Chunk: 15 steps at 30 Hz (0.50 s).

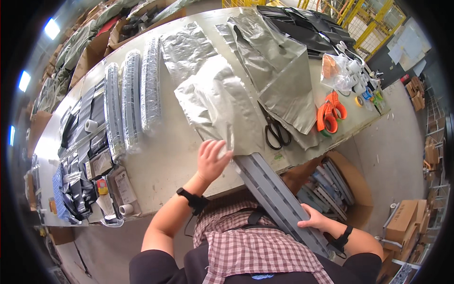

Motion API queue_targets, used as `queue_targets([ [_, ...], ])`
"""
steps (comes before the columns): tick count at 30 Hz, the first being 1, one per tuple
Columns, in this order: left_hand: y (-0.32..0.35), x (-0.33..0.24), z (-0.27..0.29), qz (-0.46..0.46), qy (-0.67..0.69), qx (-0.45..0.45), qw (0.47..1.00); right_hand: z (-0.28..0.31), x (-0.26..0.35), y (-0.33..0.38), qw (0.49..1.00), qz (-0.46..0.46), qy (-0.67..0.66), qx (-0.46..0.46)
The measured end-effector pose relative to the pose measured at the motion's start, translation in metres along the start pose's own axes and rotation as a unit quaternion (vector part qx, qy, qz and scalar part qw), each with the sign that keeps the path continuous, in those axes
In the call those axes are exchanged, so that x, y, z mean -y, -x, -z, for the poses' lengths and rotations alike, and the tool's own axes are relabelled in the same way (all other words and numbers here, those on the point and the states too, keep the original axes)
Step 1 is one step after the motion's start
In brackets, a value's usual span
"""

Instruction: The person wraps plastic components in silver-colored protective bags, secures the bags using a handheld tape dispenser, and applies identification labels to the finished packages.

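A long grey slotted metal strip [276,199] slants from the table's front edge down toward my right side. My right hand [314,217] grips its lower part, thumb on top. The strip's upper end meets the mouth of a silvery plastic bag [213,90] lying on the table; how far it goes inside is hidden. My left hand [212,158] pinches the bag's edge beside that end. Right of the bag lie black-handled scissors [274,132] and another silvery bag [283,80].
Three plastic-wrapped strips [132,94] lie on the table [165,175] at left, beside black bags [75,189] and a tape measure [102,186]. Orange tape dispensers [331,113] sit at right. Below the edge, a cardboard box [357,189] holds more strips.
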State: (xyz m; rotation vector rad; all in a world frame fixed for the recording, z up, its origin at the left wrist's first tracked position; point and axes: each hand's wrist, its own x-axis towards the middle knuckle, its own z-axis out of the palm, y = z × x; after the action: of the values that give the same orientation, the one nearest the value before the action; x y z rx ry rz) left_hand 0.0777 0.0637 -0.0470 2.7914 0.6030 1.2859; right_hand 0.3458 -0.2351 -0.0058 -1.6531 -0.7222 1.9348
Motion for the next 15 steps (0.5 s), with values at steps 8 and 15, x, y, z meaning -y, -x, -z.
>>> queue_targets([
  [8, 0.015, 0.108, -0.061, 0.503, 0.024, 0.005, 0.864, -0.013, 0.076, -0.136, 0.992, 0.062, -0.030, 0.104],
  [15, 0.024, 0.155, -0.039, 0.470, 0.035, 0.040, 0.881, -0.061, 0.117, -0.240, 0.955, 0.199, 0.216, 0.038],
])
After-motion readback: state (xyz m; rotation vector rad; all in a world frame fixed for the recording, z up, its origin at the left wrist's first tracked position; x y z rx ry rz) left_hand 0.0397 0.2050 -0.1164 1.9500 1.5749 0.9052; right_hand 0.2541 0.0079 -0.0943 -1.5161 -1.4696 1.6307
